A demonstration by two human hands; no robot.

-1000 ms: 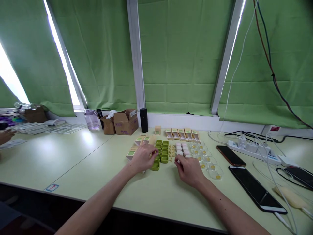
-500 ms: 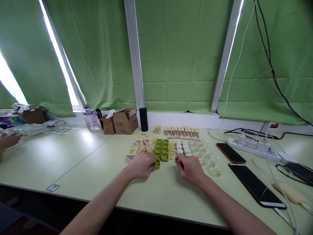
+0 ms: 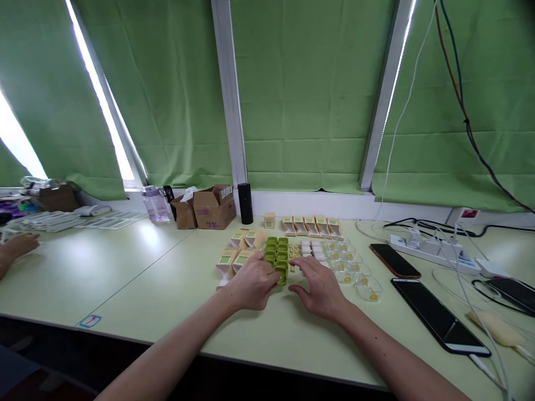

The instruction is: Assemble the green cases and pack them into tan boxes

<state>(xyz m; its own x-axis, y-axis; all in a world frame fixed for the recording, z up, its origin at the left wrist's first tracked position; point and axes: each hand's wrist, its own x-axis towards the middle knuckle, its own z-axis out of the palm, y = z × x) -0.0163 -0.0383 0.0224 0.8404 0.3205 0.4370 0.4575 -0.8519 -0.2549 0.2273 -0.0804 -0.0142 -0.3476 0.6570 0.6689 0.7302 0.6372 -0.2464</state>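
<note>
Two columns of small green square containers (image 3: 282, 248) stand in the middle of the table. My left hand (image 3: 256, 283) is closed at the front of them, its fingertips on the nearest green container (image 3: 282, 275). Part of the left column is hidden behind that hand. To the right, my right hand (image 3: 320, 287) has thumb and index finger spread, with nothing visible between them. Its fingertips are close to the nearest container and to a few tiny yellowish pieces (image 3: 292, 253). Pale pink and white small blocks (image 3: 306, 249) lie just beyond the right hand.
Clear plastic shells with yellow centres (image 3: 368, 289) lie at the right. Small labelled cartons (image 3: 225, 259) sit left and more cartons (image 3: 310, 227) behind. Two phones (image 3: 438, 317), cables and a power strip (image 3: 434, 253) are far right. Another person's hand (image 3: 19, 248) is at far left.
My left hand has moved right with the nearest green container. My right hand has opened from a pinch and moved slightly left toward it.
</note>
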